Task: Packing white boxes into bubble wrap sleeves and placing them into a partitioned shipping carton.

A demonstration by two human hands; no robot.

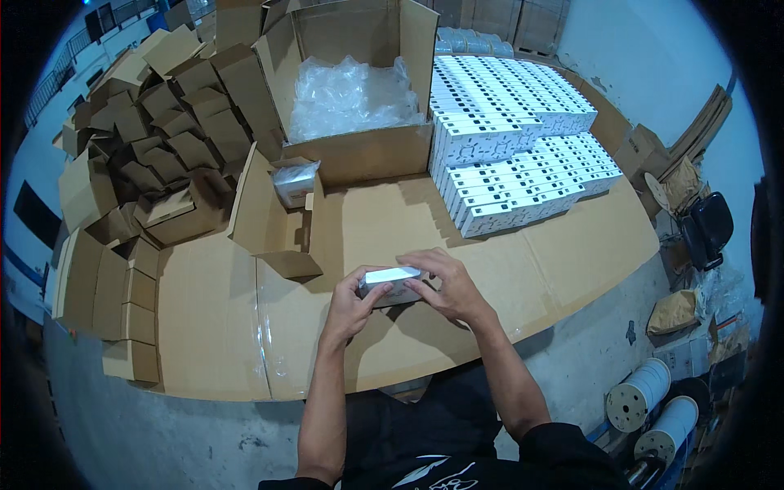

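Above the near part of the cardboard-covered table, a small white box [391,276] is held between my two hands. My left hand [354,304] grips its left end, thumb along the near side. On the right end is my right hand [447,284], its thumb pressed to the near side and its fingers arched over the top. Ahead and to the left stands an open brown carton [247,214] with its flaps up. Inside it, at the far end, lies a white item in clear plastic wrap [296,181]. The box's underside is hidden.
A large carton of clear plastic bags [347,98] stands at the back. Rows of stacked white boxes [514,126] fill the far right. Many open brown cartons [175,135] pile up at left. Cable reels [639,395] stand on the floor at right.
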